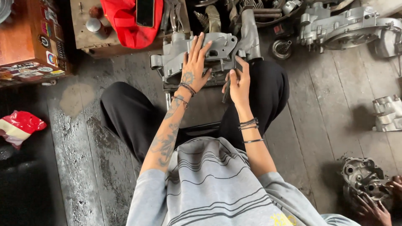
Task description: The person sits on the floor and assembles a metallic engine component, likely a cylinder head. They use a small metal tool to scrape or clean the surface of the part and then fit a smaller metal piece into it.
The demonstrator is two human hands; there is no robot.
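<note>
A wooden plank floor (335, 109) is seen from above, and on it, in front of the seated person's knees, a large grey metal engine casing (217, 52) is laid; every other place is given from this casing. The left hand (193, 67) is pressed flat on top of the casing, fingers spread and apart, nothing being clasped. The right hand (238, 81) is held at the casing's near right edge, closed around a small dark tool (228, 88) whose kind cannot be told. The two hands are kept a little apart.

To the right of the casing, a second grey engine casing (339, 27) is seen. Behind it to the left, a red cloth (125, 25) with a black phone (145, 11) on top is laid on a low wooden block (83, 35). Far to the near right, a smaller metal part (362, 178) is touched by another person's hand (377, 209).
</note>
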